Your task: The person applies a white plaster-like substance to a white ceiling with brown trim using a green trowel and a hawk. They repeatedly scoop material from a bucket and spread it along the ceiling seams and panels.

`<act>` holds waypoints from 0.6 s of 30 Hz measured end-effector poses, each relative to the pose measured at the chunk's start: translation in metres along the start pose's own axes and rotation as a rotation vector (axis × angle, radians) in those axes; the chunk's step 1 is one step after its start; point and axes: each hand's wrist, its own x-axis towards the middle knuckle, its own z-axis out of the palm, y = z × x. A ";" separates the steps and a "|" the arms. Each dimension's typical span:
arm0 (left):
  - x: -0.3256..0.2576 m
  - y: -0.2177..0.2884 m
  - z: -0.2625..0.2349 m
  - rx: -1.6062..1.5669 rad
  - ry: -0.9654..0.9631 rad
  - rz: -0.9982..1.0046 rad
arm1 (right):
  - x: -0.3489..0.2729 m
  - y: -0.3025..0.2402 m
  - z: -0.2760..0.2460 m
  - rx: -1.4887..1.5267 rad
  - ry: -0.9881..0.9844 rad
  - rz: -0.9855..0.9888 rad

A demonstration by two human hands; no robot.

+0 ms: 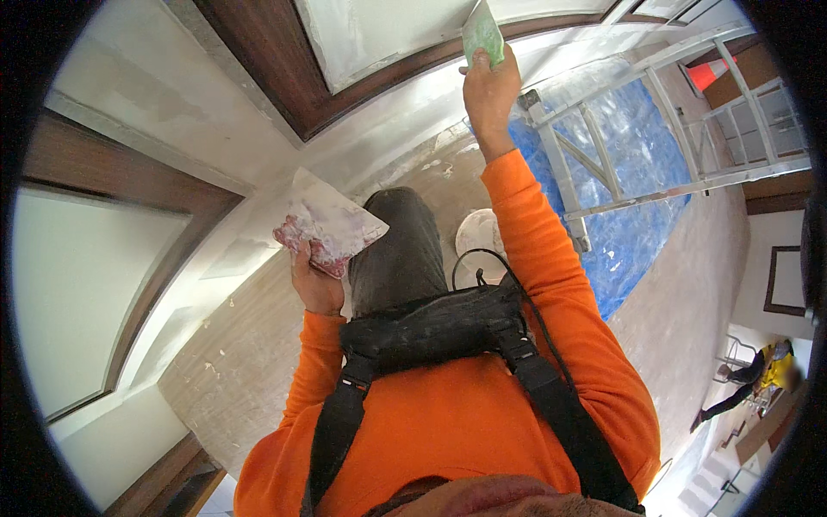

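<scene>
My left hand grips a flat, roughly square plastering board from below, in front of my left thigh. White filler is smeared across the board, and reddish filler is heaped along its near edge. My right arm is stretched far forward. In my right hand is a green putty scraper, raised at the dark wooden trim around a pale wall panel. Whether the blade touches the surface, I cannot tell. White filler marks the green scraper.
A white bucket stands on the floor ahead. To the right a stepladder stands over a blue plastic sheet. An orange and white cone is beyond it. A person in yellow is far right. Another dark-framed panel lines the left wall.
</scene>
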 end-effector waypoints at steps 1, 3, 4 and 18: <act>-0.001 0.002 0.003 -0.042 0.007 -0.010 | -0.004 -0.002 0.007 -0.002 -0.011 -0.002; -0.003 0.002 0.001 -0.028 0.018 -0.012 | -0.016 -0.018 0.014 -0.046 -0.053 -0.035; -0.003 0.002 0.001 -0.019 0.017 -0.019 | -0.026 -0.018 0.020 -0.022 -0.055 -0.123; 0.000 0.002 0.005 -0.076 -0.024 -0.045 | -0.116 -0.076 0.017 0.161 -0.237 -0.018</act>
